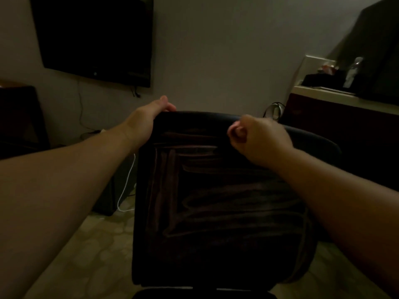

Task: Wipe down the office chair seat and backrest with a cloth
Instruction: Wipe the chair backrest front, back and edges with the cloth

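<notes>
Dim room; cloth [216, 201] seemingly draped over backrest [313, 143].

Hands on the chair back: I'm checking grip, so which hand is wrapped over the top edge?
The left hand: its fingers curl over the backrest top corner. The right hand is a loose fist at the edge, not wrapped over it.

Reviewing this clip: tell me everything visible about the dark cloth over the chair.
The dark cloth hangs flat over the chair backrest, covering most of it. It looks soft, with faint reddish-brown stripes or folds. The left hand grips its top left corner; the right hand pinches its top edge.
</notes>
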